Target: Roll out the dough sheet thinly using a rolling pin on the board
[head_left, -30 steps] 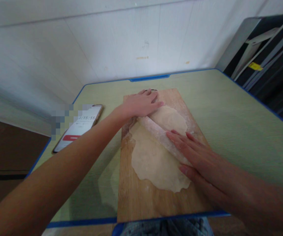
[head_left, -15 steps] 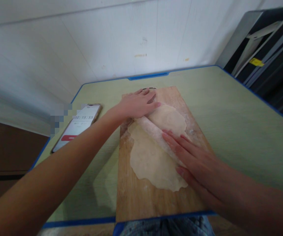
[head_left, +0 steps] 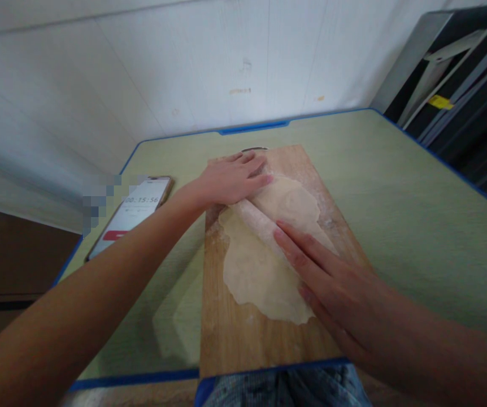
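Note:
A sheet of pale dough (head_left: 260, 265) with a ragged edge lies on a wooden board (head_left: 226, 350) dusted with flour. Across the dough, slanting from far left to near right, runs a floury rolling pin (head_left: 260, 220). My left hand (head_left: 235, 178) rests flat over the pin's far end, fingers spread and thumb pointing right. Palm down on the near part is my right hand (head_left: 332, 277), its fingers stretched out along the pin. Both hands are open and press from above rather than wrapping round. The pin's two ends are hidden under them.
The board stands on a light green table (head_left: 417, 226) with blue edging. A phone (head_left: 142, 203) with a running timer lies left of the board, beyond my left forearm. A white wall (head_left: 209, 68) closes off the back; dark panels (head_left: 472, 102) lean at the right.
My right hand has shifted slightly left, and its fingers look closer together. My left hand remains on the far end. The phone timer has advanced one second.

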Action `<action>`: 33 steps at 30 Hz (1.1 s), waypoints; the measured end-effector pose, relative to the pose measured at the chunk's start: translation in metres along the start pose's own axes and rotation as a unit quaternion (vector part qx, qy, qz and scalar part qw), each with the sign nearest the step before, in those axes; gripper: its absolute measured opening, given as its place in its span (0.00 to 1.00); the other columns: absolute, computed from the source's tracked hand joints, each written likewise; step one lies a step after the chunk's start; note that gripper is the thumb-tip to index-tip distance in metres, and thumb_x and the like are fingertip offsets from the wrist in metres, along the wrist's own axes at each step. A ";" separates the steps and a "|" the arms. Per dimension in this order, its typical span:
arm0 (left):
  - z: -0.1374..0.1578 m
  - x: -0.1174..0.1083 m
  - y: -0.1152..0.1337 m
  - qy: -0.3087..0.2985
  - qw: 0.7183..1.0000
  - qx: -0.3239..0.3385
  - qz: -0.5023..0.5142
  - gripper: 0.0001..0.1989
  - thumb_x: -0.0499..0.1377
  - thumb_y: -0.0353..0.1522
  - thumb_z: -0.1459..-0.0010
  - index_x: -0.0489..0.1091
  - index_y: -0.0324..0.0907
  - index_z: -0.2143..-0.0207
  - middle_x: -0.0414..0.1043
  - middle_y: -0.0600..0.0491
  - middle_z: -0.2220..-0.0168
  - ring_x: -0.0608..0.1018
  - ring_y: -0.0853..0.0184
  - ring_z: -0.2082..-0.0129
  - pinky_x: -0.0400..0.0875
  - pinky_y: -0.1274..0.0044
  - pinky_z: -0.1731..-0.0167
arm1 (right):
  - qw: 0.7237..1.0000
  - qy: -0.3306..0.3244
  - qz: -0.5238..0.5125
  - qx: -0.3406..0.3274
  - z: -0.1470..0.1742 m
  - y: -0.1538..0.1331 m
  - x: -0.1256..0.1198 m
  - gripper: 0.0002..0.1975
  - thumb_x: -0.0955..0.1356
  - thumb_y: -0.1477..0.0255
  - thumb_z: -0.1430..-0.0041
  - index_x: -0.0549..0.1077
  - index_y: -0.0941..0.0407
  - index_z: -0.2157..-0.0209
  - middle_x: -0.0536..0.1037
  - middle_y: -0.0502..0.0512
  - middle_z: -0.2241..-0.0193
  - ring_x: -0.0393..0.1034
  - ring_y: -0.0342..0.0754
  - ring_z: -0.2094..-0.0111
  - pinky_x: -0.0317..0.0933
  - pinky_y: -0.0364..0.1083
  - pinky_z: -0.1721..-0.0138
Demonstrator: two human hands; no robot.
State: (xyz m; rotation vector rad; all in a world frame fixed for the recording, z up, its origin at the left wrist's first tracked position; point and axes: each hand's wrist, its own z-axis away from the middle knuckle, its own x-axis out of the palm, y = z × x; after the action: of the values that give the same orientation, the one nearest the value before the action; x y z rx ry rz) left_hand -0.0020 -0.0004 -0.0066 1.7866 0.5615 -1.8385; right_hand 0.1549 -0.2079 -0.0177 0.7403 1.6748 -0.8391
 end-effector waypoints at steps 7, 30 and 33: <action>0.004 -0.003 0.003 -0.018 1.000 -0.024 0.003 0.30 0.38 0.46 0.34 0.52 0.39 0.37 0.50 0.45 0.33 0.53 0.59 0.33 0.48 0.67 0.37 | 0.998 0.036 0.040 -0.023 -0.003 -0.006 0.001 0.36 0.56 0.87 0.53 0.53 0.75 0.38 0.60 0.77 0.39 0.56 0.62 0.39 0.65 0.56 0.48; 0.026 -0.009 0.015 -0.022 0.996 -0.088 -0.001 0.29 0.39 0.43 0.35 0.54 0.42 0.36 0.51 0.52 0.33 0.53 0.66 0.33 0.43 0.73 0.36 | 0.987 0.083 0.110 -0.084 -0.006 -0.020 0.004 0.32 0.57 0.85 0.56 0.63 0.78 0.45 0.67 0.77 0.43 0.61 0.64 0.41 0.65 0.55 0.46; 0.031 -0.009 0.015 -0.012 0.996 -0.084 -0.004 0.29 0.38 0.42 0.35 0.55 0.41 0.37 0.54 0.53 0.34 0.53 0.68 0.33 0.43 0.74 0.36 | 0.983 0.085 0.126 -0.100 -0.008 -0.023 0.004 0.29 0.58 0.83 0.53 0.64 0.80 0.47 0.67 0.78 0.44 0.60 0.67 0.41 0.62 0.57 0.44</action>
State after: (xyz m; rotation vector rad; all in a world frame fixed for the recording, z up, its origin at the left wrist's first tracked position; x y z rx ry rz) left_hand -0.0171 -0.0306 0.0048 1.6520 0.6949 -1.7591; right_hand 0.1309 -0.2137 -0.0168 0.8809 1.7399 -0.4335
